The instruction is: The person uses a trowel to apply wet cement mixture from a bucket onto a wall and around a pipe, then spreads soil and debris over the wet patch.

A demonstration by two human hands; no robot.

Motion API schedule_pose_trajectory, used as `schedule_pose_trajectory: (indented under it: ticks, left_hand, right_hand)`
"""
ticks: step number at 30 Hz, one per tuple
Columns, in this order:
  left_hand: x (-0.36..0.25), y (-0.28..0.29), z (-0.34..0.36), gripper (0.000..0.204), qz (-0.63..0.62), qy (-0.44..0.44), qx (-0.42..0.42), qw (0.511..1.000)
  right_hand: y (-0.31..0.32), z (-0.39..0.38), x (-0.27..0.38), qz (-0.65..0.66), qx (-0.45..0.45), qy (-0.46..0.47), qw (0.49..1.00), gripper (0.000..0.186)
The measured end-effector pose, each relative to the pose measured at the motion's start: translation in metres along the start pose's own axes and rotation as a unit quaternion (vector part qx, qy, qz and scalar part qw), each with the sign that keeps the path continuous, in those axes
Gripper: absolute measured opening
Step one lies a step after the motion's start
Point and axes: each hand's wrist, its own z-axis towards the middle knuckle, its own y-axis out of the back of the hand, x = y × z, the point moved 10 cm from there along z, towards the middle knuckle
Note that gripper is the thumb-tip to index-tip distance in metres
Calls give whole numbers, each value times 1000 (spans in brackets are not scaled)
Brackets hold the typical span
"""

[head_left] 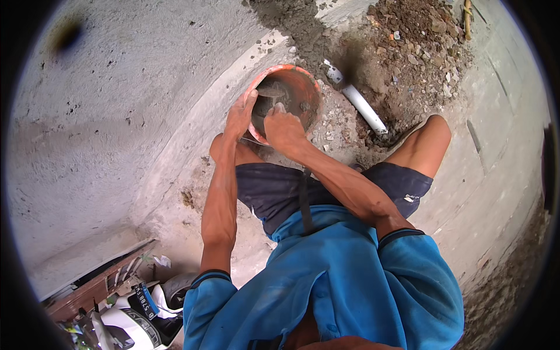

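Observation:
An orange bucket [312, 96], smeared with grey, stands tilted between my knees with its mouth toward me. My left hand [238, 118] is closed on its left rim, thumb over the edge. Inside the bucket lies wet grey mortar [261, 107]. My right hand [284, 129] reaches over the near rim, its fingers wrapped round the handle of a trowel. The trowel's blade [271, 91] shows in the mortar beyond my knuckles; most of the handle is hidden by my fist.
A white plastic pipe [363, 108] lies right of the bucket, beside a heap of soil and rubble [417, 49]. Wet mortar [297, 26] is spread beyond the bucket. A rough plastered wall [116, 111] rises at left. A white motorcycle [131, 321] stands at lower left.

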Motion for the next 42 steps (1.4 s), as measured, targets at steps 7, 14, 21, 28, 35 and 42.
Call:
schedule_pose_trajectory:
  ticks: [7, 14, 21, 28, 35, 42]
  left_hand:
    - [4, 2, -3, 78, -90, -20, -29, 995]
    - [-12, -7, -6, 79, -47, -24, -26, 998]
    - [10, 2, -3, 79, -68, 0, -40, 997]
    - [5, -6, 12, 81, -59, -15, -13, 998]
    - [3, -6, 9, 81, -46, -6, -10, 999]
    - [6, -5, 5, 80, -71, -6, -23, 997]
  right_hand:
    - [-47, -52, -40, -136, 164, 165, 963, 28]
    - [16, -12, -88, -32, 47, 6, 998, 37]
    - [-33, -36, -109, -9, 172, 38, 984, 41]
    - [-51, -40, -106, -5, 168, 36, 985, 42]
    - [-5, -3, -87, 17, 98, 12, 995, 50]
    - [-22, -34, -100, -22, 175, 34, 984, 43]
